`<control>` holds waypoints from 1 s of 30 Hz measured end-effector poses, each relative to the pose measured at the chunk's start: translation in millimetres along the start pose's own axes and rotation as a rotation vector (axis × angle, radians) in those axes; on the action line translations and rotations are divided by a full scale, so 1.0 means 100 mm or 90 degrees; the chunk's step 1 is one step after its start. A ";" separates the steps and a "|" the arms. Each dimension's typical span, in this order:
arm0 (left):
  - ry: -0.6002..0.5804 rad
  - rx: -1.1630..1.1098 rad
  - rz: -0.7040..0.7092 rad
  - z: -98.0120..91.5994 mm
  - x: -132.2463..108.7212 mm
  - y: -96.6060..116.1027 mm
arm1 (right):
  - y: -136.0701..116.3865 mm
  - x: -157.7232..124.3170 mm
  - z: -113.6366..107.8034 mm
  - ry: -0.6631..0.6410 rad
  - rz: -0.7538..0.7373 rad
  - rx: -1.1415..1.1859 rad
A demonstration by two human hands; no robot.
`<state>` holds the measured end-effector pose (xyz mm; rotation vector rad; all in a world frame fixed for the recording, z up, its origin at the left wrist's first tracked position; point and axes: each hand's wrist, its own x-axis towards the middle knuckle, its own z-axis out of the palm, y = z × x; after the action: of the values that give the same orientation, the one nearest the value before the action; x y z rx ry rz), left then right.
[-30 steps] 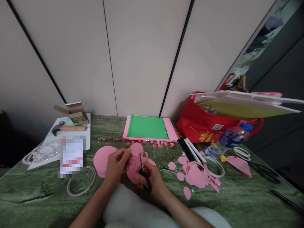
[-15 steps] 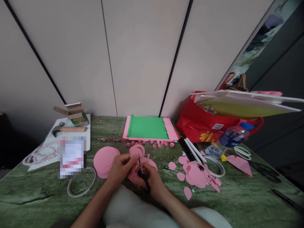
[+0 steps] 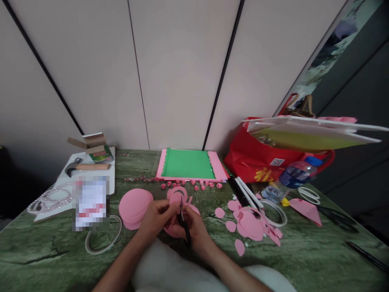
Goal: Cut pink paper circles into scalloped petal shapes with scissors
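Observation:
In front of me, my left hand (image 3: 158, 214) pinches a pink paper piece (image 3: 176, 195) with a curved strip partly cut from its edge. My right hand (image 3: 193, 228) grips black-handled scissors (image 3: 185, 228), their blades pointing away from me and meeting the paper. More pink paper lies under the hands, mostly covered by them. Left of my left hand sits a stack of pink paper circles (image 3: 135, 207). Beyond the hands runs a row of small rolled pink paper pieces (image 3: 193, 182). Right of my right hand is a pile of cut pink petals and scraps (image 3: 251, 225).
A green sheet (image 3: 188, 163) lies on pink paper at the back. To the right stand a red bag (image 3: 243, 156), a plastic bottle (image 3: 296, 176), pens (image 3: 246, 192) and a tape roll (image 3: 278, 214). On the left are a hammer (image 3: 91, 166), a small box (image 3: 100, 152) and another tape roll (image 3: 103, 237).
The scissor blades have closed further on the pink paper, and the paper has turned slightly in my left hand. The whole view has shifted a little.

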<state>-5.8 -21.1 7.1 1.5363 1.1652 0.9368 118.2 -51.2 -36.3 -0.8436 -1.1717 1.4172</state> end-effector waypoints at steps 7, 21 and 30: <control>-0.010 -0.026 -0.012 -0.01 -0.01 0.01 | -0.03 0.00 0.01 0.006 -0.007 0.012; 0.016 -0.023 -0.008 -0.03 0.00 0.02 | -0.01 0.00 -0.01 0.005 0.042 0.003; 0.055 -0.060 -0.002 -0.06 0.01 0.01 | -0.01 -0.01 -0.02 0.013 0.113 -0.006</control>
<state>-10.7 -19.1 9.1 1.4312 1.1668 1.0498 120.6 -51.6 -36.4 -0.9857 -1.1105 1.5435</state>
